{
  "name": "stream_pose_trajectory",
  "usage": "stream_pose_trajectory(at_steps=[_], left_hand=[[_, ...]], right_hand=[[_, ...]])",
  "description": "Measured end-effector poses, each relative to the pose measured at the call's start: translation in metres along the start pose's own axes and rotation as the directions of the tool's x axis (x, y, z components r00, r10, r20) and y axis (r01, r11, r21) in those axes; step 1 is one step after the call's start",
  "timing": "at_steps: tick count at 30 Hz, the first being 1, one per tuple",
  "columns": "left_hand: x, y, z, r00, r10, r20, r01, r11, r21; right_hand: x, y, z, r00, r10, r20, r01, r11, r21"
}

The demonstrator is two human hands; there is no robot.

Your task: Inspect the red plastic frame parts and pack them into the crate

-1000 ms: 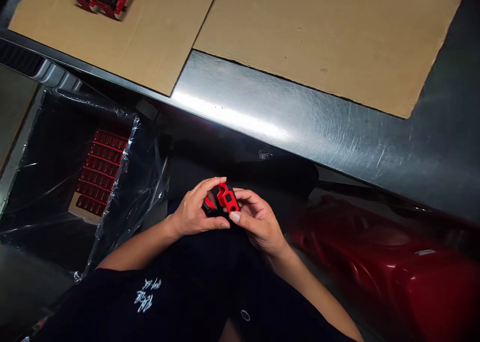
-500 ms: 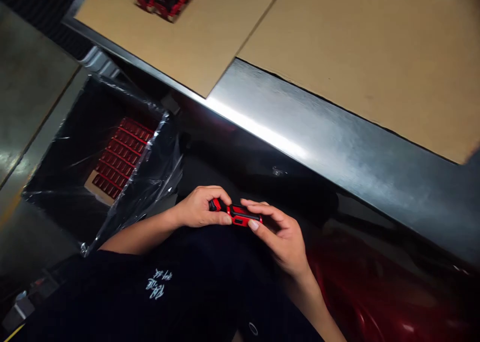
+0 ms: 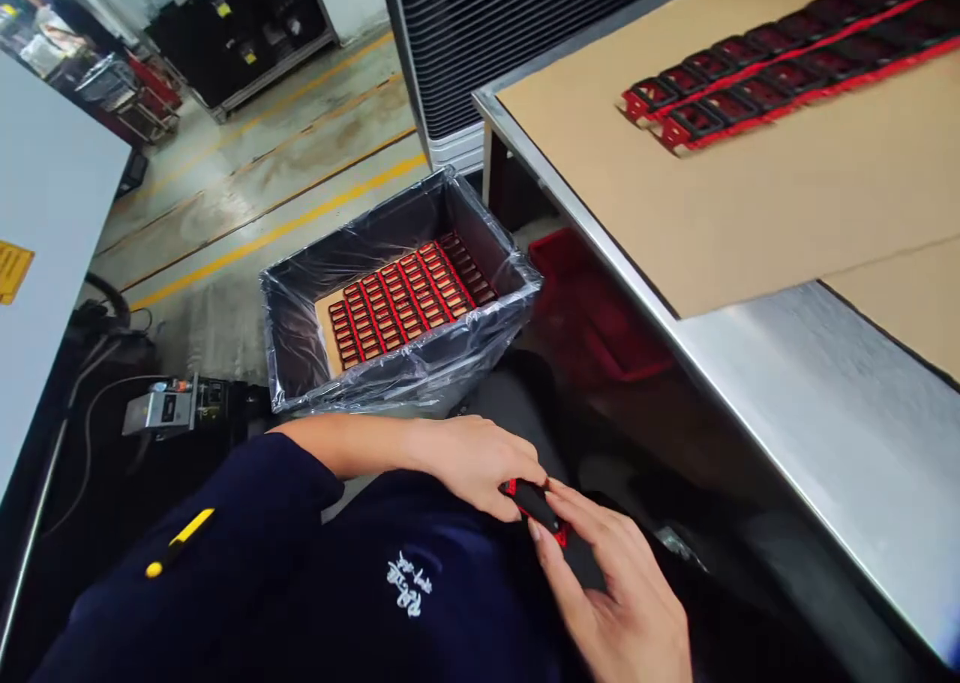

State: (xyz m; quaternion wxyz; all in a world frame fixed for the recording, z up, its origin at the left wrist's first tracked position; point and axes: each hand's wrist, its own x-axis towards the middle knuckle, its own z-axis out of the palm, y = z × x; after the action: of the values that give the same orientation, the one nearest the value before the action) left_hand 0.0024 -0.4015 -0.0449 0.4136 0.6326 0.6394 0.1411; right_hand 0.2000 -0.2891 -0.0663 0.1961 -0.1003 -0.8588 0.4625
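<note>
Low in front of my body, both hands grip one small red and black plastic part (image 3: 538, 504). My left hand (image 3: 487, 463) closes over its left end, thumb and fingers pressed to it. With fingertips and thumb, my right hand (image 3: 611, 573) pinches the other end. The fingers cover much of the part, so its exact kind cannot be made out. Similar red and black parts (image 3: 397, 303) lie in neat rows on cardboard inside a bin (image 3: 405, 368) lined with clear plastic. More such parts (image 3: 765, 88) stand in two rows on the cardboard-covered table.
The metal-edged table (image 3: 787, 403) runs along my right. A red crate (image 3: 600, 303) is beneath it. Stacked black trays (image 3: 517, 43) rise behind the bin. At left are a pale panel (image 3: 52, 183) and a small metal device (image 3: 169, 408). A person (image 3: 64, 23) is far back.
My view has swung left, bringing the bin, floor and table rows more fully into sight. Both hands still hold the part, which has turned so its black side faces up.
</note>
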Motion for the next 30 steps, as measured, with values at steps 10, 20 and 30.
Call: stream_pose_trajectory(at_steps=[10,20,30], left_hand=[[-0.134,-0.173,-0.096,0.311,-0.769,-0.558,0.729,0.57,-0.379],[-0.222,-0.331,-0.083,-0.204,-0.937,-0.285,0.916,-0.08,-0.393],[-0.21,-0.372,-0.074,-0.26,-0.936,-0.238,0.895,-0.141,-0.424]], right_hand=[[0.012,0.025,0.013,0.965,0.263,-0.005,-0.262,0.964,0.04],[0.024,0.035,0.035,0.905,0.425,-0.011,-0.424,0.905,0.031],[0.035,0.031,0.043,0.878,0.478,-0.017,-0.477,0.879,0.017]])
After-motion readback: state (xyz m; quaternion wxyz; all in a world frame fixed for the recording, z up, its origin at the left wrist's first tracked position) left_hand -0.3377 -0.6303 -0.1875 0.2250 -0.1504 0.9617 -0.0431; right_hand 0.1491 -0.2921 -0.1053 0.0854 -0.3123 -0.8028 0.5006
